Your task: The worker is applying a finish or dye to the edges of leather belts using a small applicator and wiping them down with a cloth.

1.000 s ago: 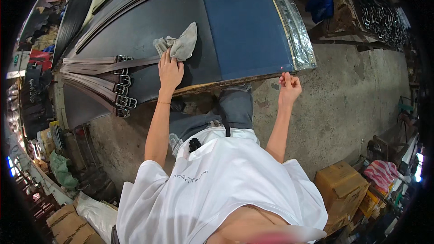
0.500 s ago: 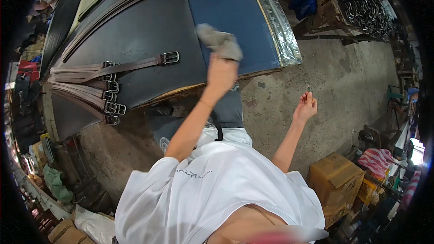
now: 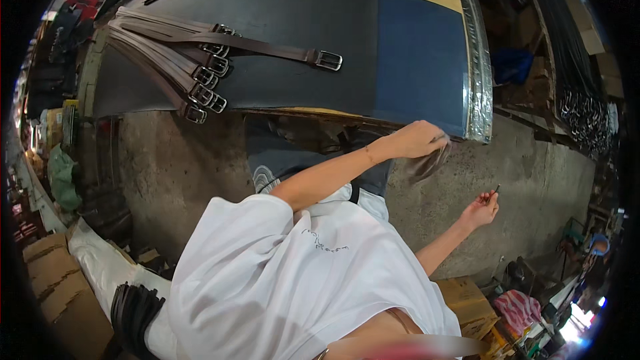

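My left hand (image 3: 419, 139) is closed on a grey cloth (image 3: 430, 162), smeared by motion, which hangs just off the table's near edge below the blue sheet (image 3: 421, 60). Out over the floor to the right, my right hand (image 3: 481, 209) pinches a small dark object (image 3: 496, 189), too small to name. On the dark tabletop sheet (image 3: 300, 17) lies a fan of brown belts (image 3: 157, 43) with metal buckles. One belt (image 3: 267, 48) stretches out from the others toward the blue sheet, its buckle (image 3: 329, 60) flat on the dark surface.
Clear plastic wrap (image 3: 481, 110) covers the table's right end. Beyond it, black straps with metal buckles (image 3: 585, 112) hang from a rack. A cardboard box (image 3: 467, 303) stands at my lower right. More boxes (image 3: 63, 287) and a bundle of black strips (image 3: 135, 310) are at my lower left.
My left hand has carried the cloth from above the blue sheet to the right, past the near edge. My view has turned, shifting the table. My right hand still pinches the small object.
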`<state>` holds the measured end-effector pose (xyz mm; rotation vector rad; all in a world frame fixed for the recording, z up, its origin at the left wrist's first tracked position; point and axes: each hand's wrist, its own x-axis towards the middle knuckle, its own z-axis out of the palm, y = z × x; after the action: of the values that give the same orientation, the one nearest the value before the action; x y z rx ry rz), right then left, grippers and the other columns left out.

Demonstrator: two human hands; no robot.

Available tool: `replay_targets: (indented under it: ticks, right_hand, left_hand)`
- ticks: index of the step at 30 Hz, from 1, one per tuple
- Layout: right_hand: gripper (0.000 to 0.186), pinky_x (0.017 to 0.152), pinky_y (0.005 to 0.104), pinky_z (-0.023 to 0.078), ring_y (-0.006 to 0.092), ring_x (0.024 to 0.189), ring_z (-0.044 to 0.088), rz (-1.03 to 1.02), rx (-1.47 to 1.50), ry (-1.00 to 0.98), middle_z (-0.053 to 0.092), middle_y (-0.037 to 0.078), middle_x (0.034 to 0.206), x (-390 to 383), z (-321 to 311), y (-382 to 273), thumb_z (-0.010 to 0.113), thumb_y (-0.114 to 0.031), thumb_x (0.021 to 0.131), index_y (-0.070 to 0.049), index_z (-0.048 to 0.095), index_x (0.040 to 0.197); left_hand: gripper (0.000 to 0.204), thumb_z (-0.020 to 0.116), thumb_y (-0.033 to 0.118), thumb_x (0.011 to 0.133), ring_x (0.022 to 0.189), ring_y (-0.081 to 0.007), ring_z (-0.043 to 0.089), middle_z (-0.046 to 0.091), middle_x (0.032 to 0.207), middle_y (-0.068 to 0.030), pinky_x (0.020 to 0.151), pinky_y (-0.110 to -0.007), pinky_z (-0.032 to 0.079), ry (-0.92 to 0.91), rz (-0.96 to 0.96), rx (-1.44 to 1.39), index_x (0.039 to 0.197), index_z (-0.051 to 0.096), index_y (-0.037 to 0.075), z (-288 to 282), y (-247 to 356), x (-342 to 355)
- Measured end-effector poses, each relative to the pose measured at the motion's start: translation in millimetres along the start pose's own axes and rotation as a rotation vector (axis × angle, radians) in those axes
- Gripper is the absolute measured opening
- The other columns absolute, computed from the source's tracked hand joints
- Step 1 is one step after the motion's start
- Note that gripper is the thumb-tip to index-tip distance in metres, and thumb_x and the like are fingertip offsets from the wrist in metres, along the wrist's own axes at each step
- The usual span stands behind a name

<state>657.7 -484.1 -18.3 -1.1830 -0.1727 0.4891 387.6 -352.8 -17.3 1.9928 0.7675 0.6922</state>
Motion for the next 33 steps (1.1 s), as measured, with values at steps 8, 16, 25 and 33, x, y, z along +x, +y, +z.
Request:
replay_targets:
  ticks: [8, 16, 25, 33]
  right_hand:
    - [0.029, 0.067, 0.0303, 0.049, 0.0141, 0.073, 0.056, 0.043, -0.027, -0.261, 0.066, 0.009, 0.087, -23, 77, 6, 0.061, -0.008, 0.099, -0.009, 0.048, 0.074]
    - [0.028, 0.064, 0.0294, 0.049, 0.0136, 0.072, 0.058, 0.101, -0.06, -0.358, 0.066, 0.009, 0.087, -33, 104, 31, 0.061, -0.007, 0.099, -0.009, 0.049, 0.074]
    - [0.029, 0.063, 0.0287, 0.048, 0.0136, 0.069, 0.057, 0.146, -0.024, -0.382, 0.065, 0.009, 0.085, -41, 125, 43, 0.062, -0.006, 0.099, -0.009, 0.047, 0.074]
    - [0.031, 0.062, 0.0296, 0.05, 0.0136, 0.073, 0.058, 0.075, -0.096, -0.535, 0.063, 0.01, 0.085, -87, 173, 35, 0.062, -0.001, 0.097, -0.008, 0.044, 0.072]
  left_hand:
    - [0.031, 0.062, 0.025, 0.096, 0.069, -0.0267, 0.058, 0.061, 0.081, -0.0238, 0.065, -0.043, 0.045, 1.134, -0.228, -0.141, 0.09, 0.058, -0.005, -118, -1, -1]
    - [0.025, 0.065, 0.018, 0.091, 0.104, -0.0393, 0.059, 0.064, 0.103, -0.0206, 0.095, -0.05, 0.044, 0.669, -0.224, 0.984, 0.105, 0.062, -0.003, -188, -89, -166]
    - [0.015, 0.07, 0.012, 0.083, 0.09, -0.0368, 0.064, 0.066, 0.092, -0.0162, 0.084, -0.046, 0.05, 0.605, -0.313, 0.513, 0.092, 0.067, 0.0, -117, -34, -130]
    - [0.018, 0.066, 0.017, 0.085, 0.089, -0.0323, 0.066, 0.068, 0.091, -0.0136, 0.078, -0.043, 0.054, 0.43, -0.245, 0.392, 0.098, 0.068, 0.005, -126, 4, -45]
